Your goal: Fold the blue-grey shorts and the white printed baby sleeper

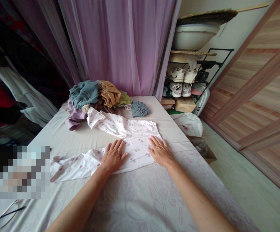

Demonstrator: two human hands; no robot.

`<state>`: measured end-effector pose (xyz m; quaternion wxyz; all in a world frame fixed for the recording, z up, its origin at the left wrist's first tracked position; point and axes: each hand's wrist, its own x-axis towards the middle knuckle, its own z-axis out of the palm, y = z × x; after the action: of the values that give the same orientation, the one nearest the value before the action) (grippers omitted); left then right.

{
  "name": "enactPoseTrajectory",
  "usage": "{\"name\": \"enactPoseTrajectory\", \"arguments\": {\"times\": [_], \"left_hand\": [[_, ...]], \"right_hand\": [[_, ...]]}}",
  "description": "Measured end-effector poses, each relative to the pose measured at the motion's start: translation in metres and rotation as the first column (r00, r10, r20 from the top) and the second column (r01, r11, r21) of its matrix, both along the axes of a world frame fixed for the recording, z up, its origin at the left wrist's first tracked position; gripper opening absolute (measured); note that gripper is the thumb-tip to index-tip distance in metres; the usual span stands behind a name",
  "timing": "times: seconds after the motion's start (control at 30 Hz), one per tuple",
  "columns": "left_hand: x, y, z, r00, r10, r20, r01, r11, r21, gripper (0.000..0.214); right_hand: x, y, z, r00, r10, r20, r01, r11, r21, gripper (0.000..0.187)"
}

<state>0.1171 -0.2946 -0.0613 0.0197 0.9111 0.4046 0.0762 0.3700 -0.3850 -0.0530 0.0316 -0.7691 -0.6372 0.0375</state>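
bed (57, 137) | clothes pile (91, 96) | glasses (5, 214) | lilac curtain (118, 42) | shoe rack (216, 62) | sneakers (190, 75) | cardboard boxes (185, 105) | wood-grain door (253, 96)

Bed (57, 138), pale sheet, carries: one white printed garment (130, 145) spread flat mid-surface; a heap of mixed clothing (91, 96) at the far end; a blue-grey garment (140, 109) just beside the heap; eyeglasses (6, 214) at the near left.

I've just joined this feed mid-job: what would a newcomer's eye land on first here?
The left hand and right hand lie flat on a white pink-printed garment spread across the near part of the bed. Beyond it, a heaped pile of clothes sits at the far end, against a sheer purple curtain. To the right, white sneakers stand on a black metal shoe rack.
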Motion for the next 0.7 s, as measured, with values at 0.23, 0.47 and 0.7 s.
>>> {"name": "enactPoseTrajectory", "arguments": {"times": [0.23,0.47,0.7], "left_hand": [[0.003,-0.001,0.002,1.0,0.023,-0.015,-0.023,0.999,-0.035,0.059],[0.001,0.0,-0.002,0.999,0.024,0.042,-0.022,0.999,-0.033,0.057],[0.002,-0.001,-0.001,0.995,0.028,0.091,-0.026,0.999,-0.026,0.055]], "right_hand": [[-0.024,0.002,-0.003,1.0,-0.004,-0.007,0.004,1.0,0.028,0.053],[0.005,0.012,0.002,0.988,-0.1,-0.121,0.129,0.955,0.267,0.042],[0.035,0.046,0.035,0.871,-0.471,-0.14,0.466,0.882,-0.072,0.037]]}}
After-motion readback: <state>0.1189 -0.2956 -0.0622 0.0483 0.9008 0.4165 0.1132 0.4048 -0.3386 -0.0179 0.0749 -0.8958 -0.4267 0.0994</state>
